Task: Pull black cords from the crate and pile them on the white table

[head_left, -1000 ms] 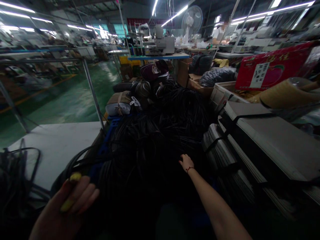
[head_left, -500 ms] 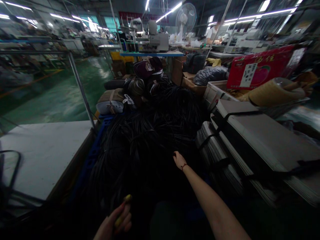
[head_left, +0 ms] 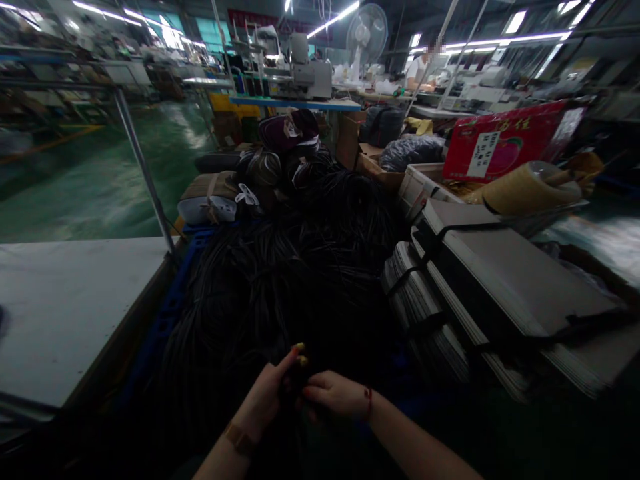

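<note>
My left hand (head_left: 267,393) is low in the middle, fingers curled, with small yellow pieces (head_left: 301,353) at its fingertips. A brown band circles its wrist. Close to its right, my right hand (head_left: 335,393) is closed in a pinch, a red bracelet on the wrist. Something dark lies between the two hands; against the black background I cannot make out what it is. Beneath and beyond them spreads a large heap of black cord-like strips (head_left: 260,267), gathered in bundles on a blue pallet (head_left: 173,297).
Strapped stacks of grey sheets (head_left: 500,260) stand at right, near a red box (head_left: 500,147) and a large tan roll (head_left: 530,190). Wrapped fabric bundles (head_left: 210,197) lie behind the heap. A white-topped table (head_left: 75,287) with a metal post (head_left: 143,167) is at left.
My right hand has drawn back from the black heap toward my body. My left hand has moved up and right, so the two now meet. The view has shifted slightly right.
</note>
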A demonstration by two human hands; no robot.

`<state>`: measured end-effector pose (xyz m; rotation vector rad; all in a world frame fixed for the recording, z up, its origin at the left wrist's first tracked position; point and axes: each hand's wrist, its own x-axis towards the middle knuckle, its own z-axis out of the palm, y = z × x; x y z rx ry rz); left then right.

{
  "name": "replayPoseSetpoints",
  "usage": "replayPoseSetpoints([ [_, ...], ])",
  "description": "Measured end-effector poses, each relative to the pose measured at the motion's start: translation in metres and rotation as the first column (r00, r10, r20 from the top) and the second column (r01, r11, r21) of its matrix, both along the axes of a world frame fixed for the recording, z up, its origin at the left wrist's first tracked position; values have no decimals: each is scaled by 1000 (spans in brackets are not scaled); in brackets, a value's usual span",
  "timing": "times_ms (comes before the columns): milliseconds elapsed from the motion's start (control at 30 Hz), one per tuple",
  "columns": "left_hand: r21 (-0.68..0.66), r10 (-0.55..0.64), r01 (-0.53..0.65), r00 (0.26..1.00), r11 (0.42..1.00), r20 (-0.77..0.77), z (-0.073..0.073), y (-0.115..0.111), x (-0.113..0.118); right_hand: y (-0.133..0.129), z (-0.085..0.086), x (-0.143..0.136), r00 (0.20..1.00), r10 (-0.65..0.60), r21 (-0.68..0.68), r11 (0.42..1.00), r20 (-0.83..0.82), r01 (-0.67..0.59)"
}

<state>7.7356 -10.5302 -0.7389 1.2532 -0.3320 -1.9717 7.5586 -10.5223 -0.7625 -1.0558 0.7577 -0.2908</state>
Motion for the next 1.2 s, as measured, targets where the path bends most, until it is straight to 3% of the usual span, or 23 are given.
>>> replayPoseSetpoints([
  [67,-11,25,-25,999,1000,23,2,2,3,-14,-10,-7,990,49,-74,996,-134,-59],
  [100,-13,57,-57,998,998,33,2,5,7,-27,-17,-13,962,-17,-160,987,-273,-28],
  [133,-6,91,-91,995,996,47,3,7,11,-43,-25,-20,898,-134,-270,963,-419,18],
  [200,23,147,-149,986,989,79,3,12,20,-77,-42,-35,670,-418,-503,861,-614,76],
  [233,38,165,-170,982,985,92,3,14,24,-92,-49,-42,572,-509,-576,814,-643,78],
  [300,64,182,-189,978,980,101,4,18,32,-114,-61,-52,466,-589,-639,767,-661,63],
  [367,94,216,-225,971,970,102,3,21,38,-126,-70,-58,400,-623,-673,739,-672,20],
  [467,130,259,-265,964,956,62,1,23,42,-131,-76,-61,364,-636,-700,712,-680,-64],
  [700,51,228,-225,973,973,-43,-9,18,30,-116,-69,-56,371,-614,-701,693,-697,-170],
  [800,94,190,-187,981,978,-30,-13,11,24,-95,-53,-34,485,-579,-723,667,-655,-180],
  [900,113,191,-185,980,976,-49,-19,1,21,-69,-28,-7,646,-542,-798,575,-537,-182],
  [1033,97,230,-226,973,969,-28,-27,-10,20,-31,5,18,696,-466,-813,493,-546,-308],
  [1133,84,154,-152,988,985,-13,-30,-15,20,-2,17,23,743,-310,-767,497,-594,-406],
  [1200,94,98,-101,995,990,33,-31,-15,19,8,15,19,794,-70,-686,553,-604,-474],
])
